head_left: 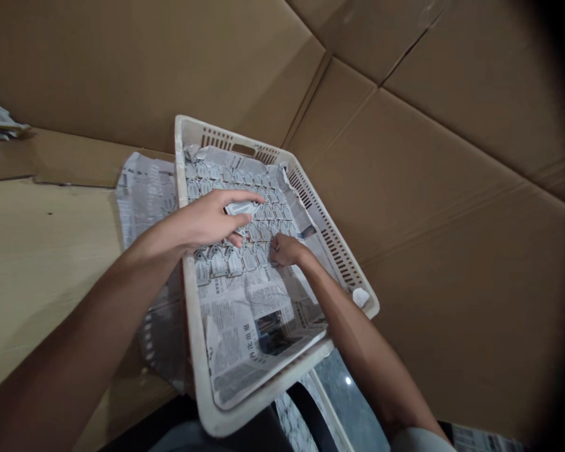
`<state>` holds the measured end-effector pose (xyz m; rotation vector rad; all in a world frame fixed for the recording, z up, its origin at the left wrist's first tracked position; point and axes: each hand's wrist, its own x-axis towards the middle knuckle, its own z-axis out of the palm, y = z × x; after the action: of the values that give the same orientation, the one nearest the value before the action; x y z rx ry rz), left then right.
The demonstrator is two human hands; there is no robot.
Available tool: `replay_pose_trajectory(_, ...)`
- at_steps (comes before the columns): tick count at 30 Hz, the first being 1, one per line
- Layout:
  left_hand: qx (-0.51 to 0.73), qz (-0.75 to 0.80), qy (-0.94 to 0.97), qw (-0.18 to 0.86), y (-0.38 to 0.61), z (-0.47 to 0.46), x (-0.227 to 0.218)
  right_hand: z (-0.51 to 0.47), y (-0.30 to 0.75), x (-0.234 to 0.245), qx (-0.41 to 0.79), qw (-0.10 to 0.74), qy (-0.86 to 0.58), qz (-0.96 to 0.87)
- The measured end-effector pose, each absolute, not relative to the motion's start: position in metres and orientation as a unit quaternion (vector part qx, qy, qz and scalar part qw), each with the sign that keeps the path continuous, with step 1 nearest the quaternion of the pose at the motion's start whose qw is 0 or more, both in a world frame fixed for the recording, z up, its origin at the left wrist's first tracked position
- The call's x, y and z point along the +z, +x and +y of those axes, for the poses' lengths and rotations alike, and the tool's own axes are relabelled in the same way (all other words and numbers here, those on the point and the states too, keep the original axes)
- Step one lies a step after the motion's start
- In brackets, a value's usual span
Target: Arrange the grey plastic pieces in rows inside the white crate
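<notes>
A white plastic basket [195, 333] lined with newspaper [228, 323] holds rows of small pale grey, pot-shaped pieces with looped tops [218, 262]. My left hand [207, 216] is over the rows, with a similar pale piece [241, 208] held between its thumb and fingers; the palm hides whether there are more. My right hand [288, 250] is down at the right end of the nearest row. Its fingers are pinched together against the pieces there, and what they grip is hidden.
Tall cardboard walls [433, 207] stand behind and to the right of the basket. A pale wooden board [47, 245] lies at left, with crumpled printed sheeting [144, 188] beside the basket. Below the front rim, more pale pieces [292, 427] show. A bundle [0, 120] sits at far left.
</notes>
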<state>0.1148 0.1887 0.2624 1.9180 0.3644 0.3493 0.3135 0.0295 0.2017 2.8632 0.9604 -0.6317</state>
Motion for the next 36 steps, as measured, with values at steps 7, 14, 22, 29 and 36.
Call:
replay_pose_trajectory(7, 0.115, 0.108, 0.796, 0.585, 0.115, 0.183, 0.268, 0.03, 0.31, 0.214, -0.14, 0.006, 0.939, 0.313)
replay_pose_trajectory(14, 0.118, 0.109, 0.794, 0.587, 0.12, 0.181, 0.258, 0.039, 0.277, 0.252, -0.151, -0.45, 0.756, 0.451)
replay_pose_trajectory(22, 0.19, 0.151, 0.897, 0.368, 0.126, 0.172, 0.249, 0.048, 0.263, 0.24, -0.258, -0.538, 0.699, 0.394)
replay_pose_trajectory(29, 0.217, 0.145, 0.859, 0.441, 0.127, 0.181, 0.248, 0.043, 0.262, 0.257, -0.303, -0.59, 0.655, 0.362)
replay_pose_trajectory(36, 0.177, 0.218, 0.838, 0.467, 0.127, 0.196, 0.24, 0.026, 0.311, 0.243, -0.065, -0.179, 0.945, 0.267)
